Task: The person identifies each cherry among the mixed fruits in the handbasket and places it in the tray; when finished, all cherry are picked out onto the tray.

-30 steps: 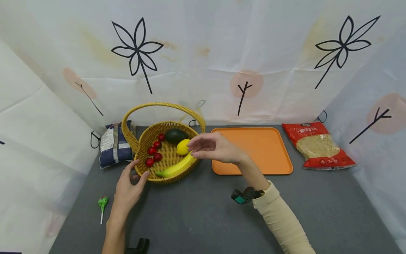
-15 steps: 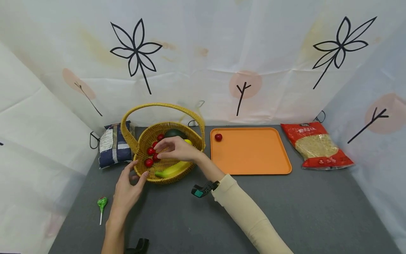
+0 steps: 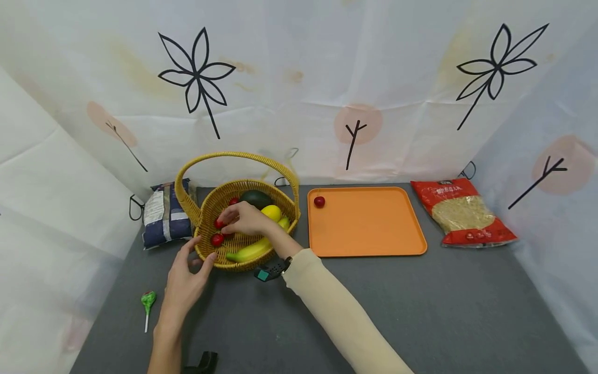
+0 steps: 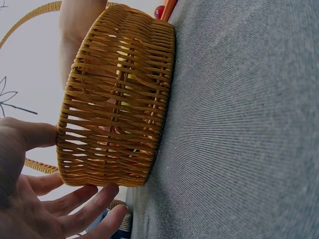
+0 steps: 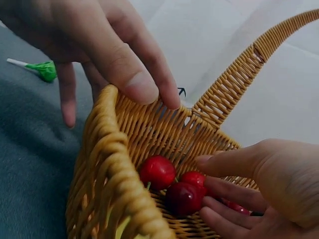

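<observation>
A yellow wicker basket [image 3: 239, 266] with a tall handle holds several red cherries [image 3: 217, 239], a dark green avocado [image 3: 256, 199], a lemon [image 3: 272, 212] and a banana [image 3: 248, 252]. My left hand [image 3: 186, 278] holds the basket's near left side, thumb and fingers spread around the rim. Inside the basket is my right hand [image 3: 245, 218]; in the right wrist view its thumb and fingers stand apart around the cherries [image 5: 183, 198], fingertips close to or touching them. One cherry [image 3: 320, 201] lies on the orange tray [image 3: 369, 226], near its back left corner.
Behind the basket on the left is a dark blue packet [image 3: 165, 215]. A green-wrapped lollipop [image 3: 148, 300] lies at the left of the grey table. Right of the tray sits a red bag of grain [image 3: 462, 213]. White patterned cloth [image 3: 275, 104] encloses the back and sides.
My right hand has moved left, from the basket's right side near the tray to the cherries. A cherry has come into sight on the tray. My left hand stays at the basket.
</observation>
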Motion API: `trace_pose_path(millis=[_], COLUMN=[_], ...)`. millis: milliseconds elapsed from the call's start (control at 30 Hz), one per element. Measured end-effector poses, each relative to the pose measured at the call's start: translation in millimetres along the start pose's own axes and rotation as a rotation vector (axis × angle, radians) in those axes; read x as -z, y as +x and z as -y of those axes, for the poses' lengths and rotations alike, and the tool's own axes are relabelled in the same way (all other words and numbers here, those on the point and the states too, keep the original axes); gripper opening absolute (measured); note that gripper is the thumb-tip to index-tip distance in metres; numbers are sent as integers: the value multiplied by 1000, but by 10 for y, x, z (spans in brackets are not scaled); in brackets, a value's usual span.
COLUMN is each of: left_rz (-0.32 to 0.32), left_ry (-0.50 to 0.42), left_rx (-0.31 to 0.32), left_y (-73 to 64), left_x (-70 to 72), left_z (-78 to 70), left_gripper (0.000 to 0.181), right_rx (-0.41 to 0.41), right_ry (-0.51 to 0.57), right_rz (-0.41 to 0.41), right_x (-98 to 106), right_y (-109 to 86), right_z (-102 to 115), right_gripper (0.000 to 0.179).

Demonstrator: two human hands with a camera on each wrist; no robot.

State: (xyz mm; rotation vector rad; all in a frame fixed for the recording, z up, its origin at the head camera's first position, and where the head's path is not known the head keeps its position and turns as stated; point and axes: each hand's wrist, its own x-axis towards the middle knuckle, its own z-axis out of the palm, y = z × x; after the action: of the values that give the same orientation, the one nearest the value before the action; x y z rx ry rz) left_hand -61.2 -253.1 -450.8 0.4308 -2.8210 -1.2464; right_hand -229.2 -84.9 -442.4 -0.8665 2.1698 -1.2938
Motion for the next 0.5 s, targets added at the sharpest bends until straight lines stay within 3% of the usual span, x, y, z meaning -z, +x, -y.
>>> trace_pose_path(millis=[500], left_rz=[-11], left_ry=[5], left_rx=[-4], left_y=[3], left_x=[1], left_z=[-3], left_gripper=[73], right_rx=[-95], right_ry=[-14], right_rz=[-13], right_x=[-53], right_y=[61], right_z=[-11], right_gripper=[26])
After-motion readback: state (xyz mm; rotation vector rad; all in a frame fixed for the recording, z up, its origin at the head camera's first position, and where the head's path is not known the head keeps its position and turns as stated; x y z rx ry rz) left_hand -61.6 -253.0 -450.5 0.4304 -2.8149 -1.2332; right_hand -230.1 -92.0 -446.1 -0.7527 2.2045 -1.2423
